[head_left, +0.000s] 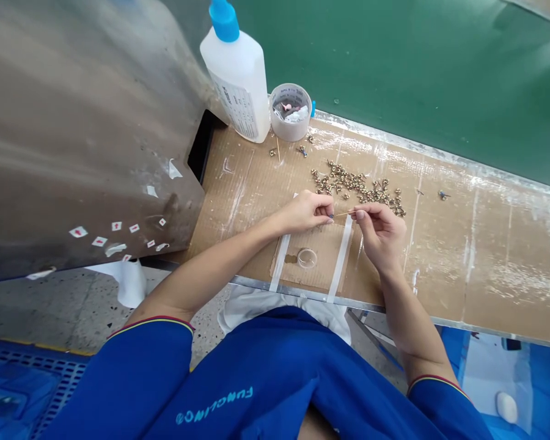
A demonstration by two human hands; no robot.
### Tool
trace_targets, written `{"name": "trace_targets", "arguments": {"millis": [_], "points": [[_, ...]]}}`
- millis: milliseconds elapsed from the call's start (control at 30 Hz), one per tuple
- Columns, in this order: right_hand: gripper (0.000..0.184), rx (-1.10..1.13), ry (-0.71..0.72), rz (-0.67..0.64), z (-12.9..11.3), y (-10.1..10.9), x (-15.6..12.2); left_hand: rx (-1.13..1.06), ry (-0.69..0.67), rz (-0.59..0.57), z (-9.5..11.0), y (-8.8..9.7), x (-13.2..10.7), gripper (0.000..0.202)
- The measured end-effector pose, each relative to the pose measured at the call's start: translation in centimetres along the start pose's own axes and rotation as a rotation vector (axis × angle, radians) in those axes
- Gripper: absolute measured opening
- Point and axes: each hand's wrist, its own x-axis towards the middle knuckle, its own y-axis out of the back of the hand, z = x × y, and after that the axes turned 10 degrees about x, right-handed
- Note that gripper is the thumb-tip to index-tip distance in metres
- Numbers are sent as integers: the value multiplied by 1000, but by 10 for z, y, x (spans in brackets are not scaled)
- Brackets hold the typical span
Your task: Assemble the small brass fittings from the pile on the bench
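Blue sleeves (151,366) lead forward: left hand (308,211) pinches a tiny part (330,216), right hand (378,230) pinches a thin stick (346,213). Stick looks light and brittle, best gripped near its end.

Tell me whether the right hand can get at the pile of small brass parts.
Probably yes: the pile lies just beyond the right hand with nothing between, though its fingers pinch a thin stick.

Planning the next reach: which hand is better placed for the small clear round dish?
Probably left: the left hand sits just beyond the small clear round dish; the right hand is farther off, pinching a thin wooden stick.
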Motion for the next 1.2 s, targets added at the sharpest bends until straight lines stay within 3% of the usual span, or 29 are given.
{"name": "trace_targets", "arguments": {"millis": [233, 600, 1200], "points": [[27, -115, 26, -27, 1, -1, -1, 16, -13, -13, 0, 1, 1, 11], [18, -78, 84, -54, 3, -2, -1, 28, -43, -8, 0, -1, 1, 11], [27, -155, 80, -112, -5, -3, 2, 50, -45, -16, -2, 0, 2, 8]]}}
